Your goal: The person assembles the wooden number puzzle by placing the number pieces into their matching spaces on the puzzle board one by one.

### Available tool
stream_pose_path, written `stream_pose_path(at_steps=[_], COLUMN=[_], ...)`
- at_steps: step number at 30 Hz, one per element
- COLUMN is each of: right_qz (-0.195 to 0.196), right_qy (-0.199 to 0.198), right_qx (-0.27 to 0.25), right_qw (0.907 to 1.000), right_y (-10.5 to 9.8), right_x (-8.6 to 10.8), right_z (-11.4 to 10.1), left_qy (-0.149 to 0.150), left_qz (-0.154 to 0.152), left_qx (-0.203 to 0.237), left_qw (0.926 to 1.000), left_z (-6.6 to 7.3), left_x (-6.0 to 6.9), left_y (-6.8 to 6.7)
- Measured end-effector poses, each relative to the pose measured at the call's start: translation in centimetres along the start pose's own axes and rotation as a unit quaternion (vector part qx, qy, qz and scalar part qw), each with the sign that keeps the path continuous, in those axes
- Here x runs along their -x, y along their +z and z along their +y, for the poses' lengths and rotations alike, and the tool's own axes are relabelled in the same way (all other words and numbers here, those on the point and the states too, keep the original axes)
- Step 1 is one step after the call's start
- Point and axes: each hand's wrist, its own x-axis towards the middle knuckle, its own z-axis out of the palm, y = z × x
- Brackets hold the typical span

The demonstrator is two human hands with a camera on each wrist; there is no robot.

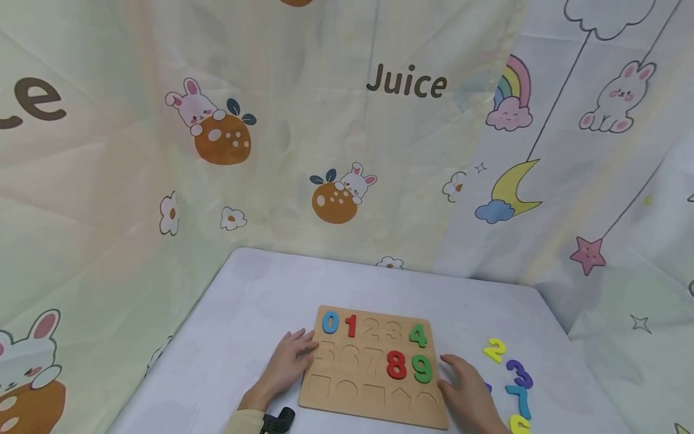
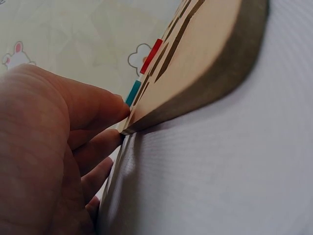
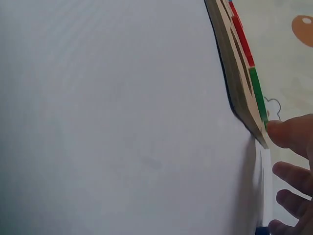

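Observation:
A wooden number puzzle board (image 1: 347, 395) lies on the table, with a blue 0 (image 1: 330, 322), red 1 (image 1: 351, 325), green 4 (image 1: 418, 335), red 8 (image 1: 396, 364) and green 9 (image 1: 422, 368) on it. Other outlined slots hold no pieces. At the board's left edge is my left hand (image 1: 287, 363), its thumb and fingertips touching the side with the fingers fairly straight. My right hand (image 1: 468, 395) is by the right edge. In the right wrist view its thumb (image 3: 288, 134) meets the board's edge, while the other fingers spread loosely apart from it.
Right of my right hand lie a yellow 2 (image 1: 494, 350), a purple 3 (image 1: 520, 374), a blue 7 (image 1: 521, 401) and a yellow piece (image 1: 519, 424) cut off by the frame. A purple piece (image 1: 488, 387) is mostly hidden behind that hand. Printed curtains (image 1: 282, 199) hang behind the white table (image 1: 255, 289).

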Motion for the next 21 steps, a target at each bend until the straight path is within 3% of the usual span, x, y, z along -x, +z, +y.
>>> stream_pose_path(at_steps=[9, 21], right_qz=[0.007, -0.006], right_qy=[0.03, 0.082], right_qx=[0.002, -0.016], right_qw=[0.9995, 0.9965], right_y=[-0.5, -1.7], right_x=[0.7, 2.0], right_z=[2.4, 3.9], left_qy=[-0.007, 0.003], left_qz=[-0.001, 0.008], left_qx=[-0.002, 0.002], left_qw=[1.0, 1.0], left_z=[-0.1, 0.0], left_x=[0.1, 0.1], left_y=[0.1, 0.0])
